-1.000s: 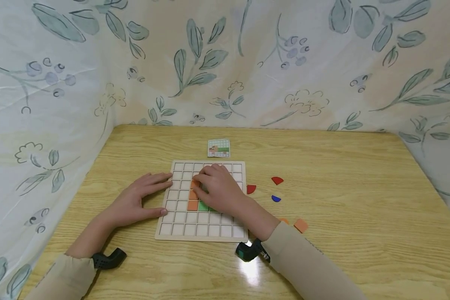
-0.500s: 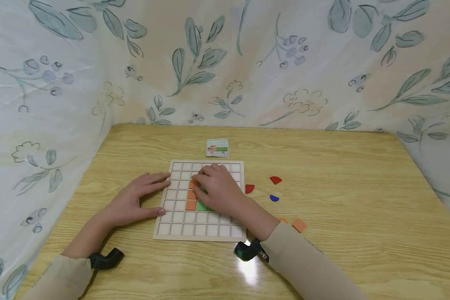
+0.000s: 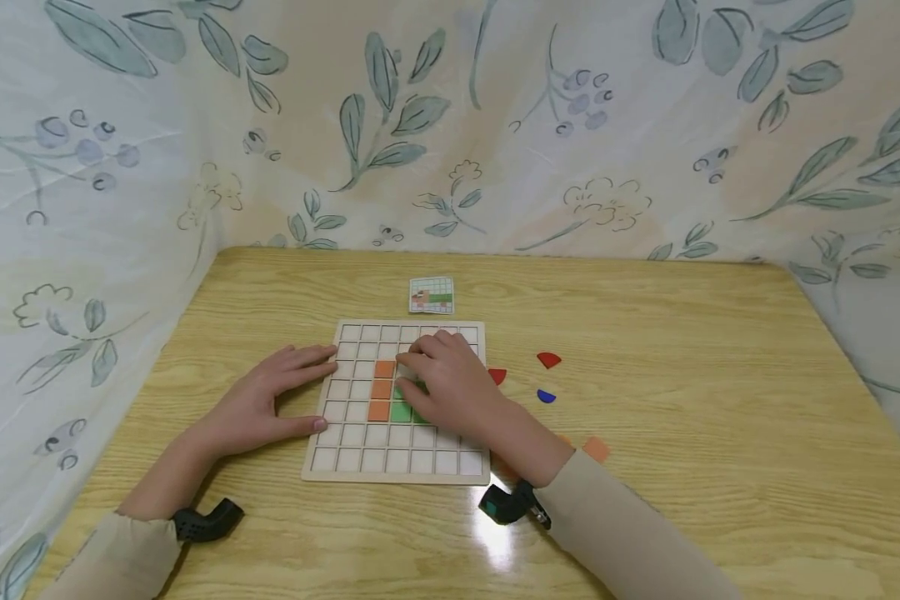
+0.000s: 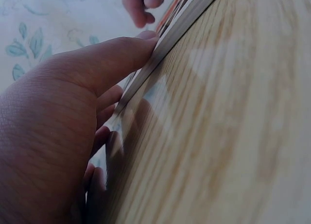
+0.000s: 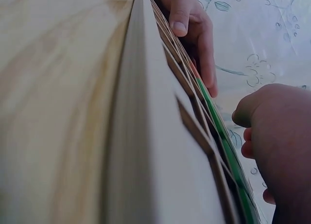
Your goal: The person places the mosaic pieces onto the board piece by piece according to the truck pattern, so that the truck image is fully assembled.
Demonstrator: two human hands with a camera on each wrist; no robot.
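The left hand (image 3: 258,404) lies flat with fingers straight, touching the left edge of the grid board (image 3: 360,433) on the worktop (image 3: 682,417). The right hand (image 3: 450,383) rests curled over the green tiles (image 3: 401,411); its grip I cannot tell.

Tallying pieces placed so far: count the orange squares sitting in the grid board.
3, stacked in one column of the board: top, middle, bottom. The right hand may hide more.

The left hand (image 3: 258,408) lies flat against the board's (image 3: 360,454) left edge. The right hand (image 3: 450,385) rests on the board — fingers bent beside three orange tiles (image 3: 381,389) and the green tiles (image 3: 401,411).
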